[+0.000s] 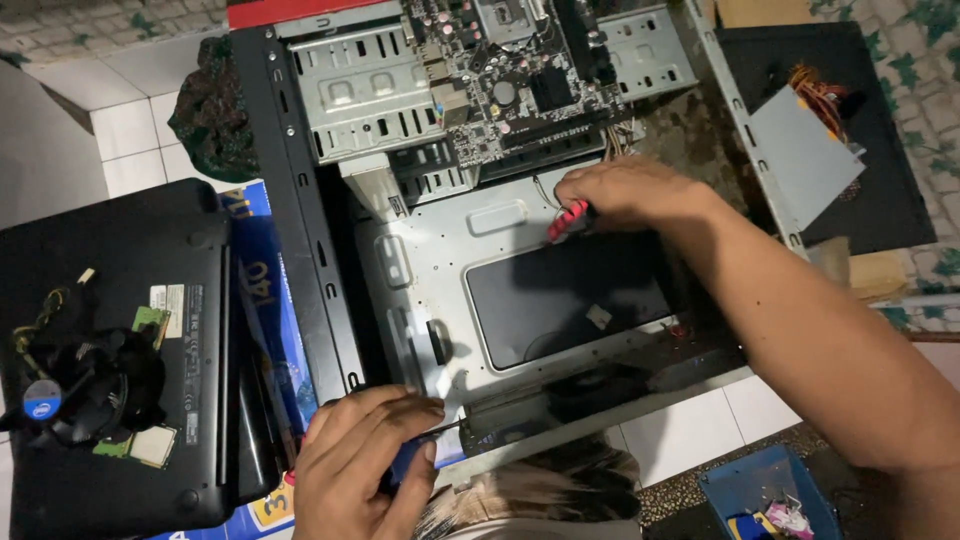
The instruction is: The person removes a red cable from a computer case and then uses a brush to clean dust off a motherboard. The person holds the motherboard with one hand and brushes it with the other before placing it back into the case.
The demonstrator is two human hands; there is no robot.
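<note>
A red-handled tool [566, 220] is gripped in the right hand [625, 192], which is held inside the open computer case [420, 250], just below the motherboard [510, 85]. A screwdriver with a blue handle [410, 455] is clasped in the left hand [360, 465] at the near edge of the case. To the left of the left hand a closed black laptop [110, 290] is seen, with a cooler fan [75, 385] resting on it. Well beyond the right forearm lies a grey power supply [805, 160]; below it, a blue tray [770, 495].
</note>
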